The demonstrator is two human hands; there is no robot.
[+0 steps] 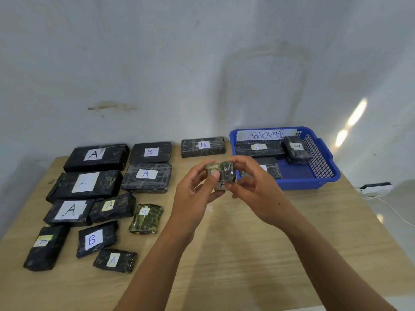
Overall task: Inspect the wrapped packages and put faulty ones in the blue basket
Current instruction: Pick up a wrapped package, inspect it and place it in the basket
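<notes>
Two hands, the left hand (197, 191) and the right hand (253, 194), were clamped round a small wrapped package (222, 171), held above the table (224, 243) just before the blue basket (323, 149). Inspection was judged under way, with a verdict needed next. Greenish, crinkled wrap was seen, its label (221, 185) partly hidden.

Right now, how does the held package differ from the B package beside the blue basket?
The held package is small, chunky and greenish; the B package is long, flat and black. The held package is gripped by the left hand and right hand; the B package lies on the table. Both carry paper labels.
</notes>
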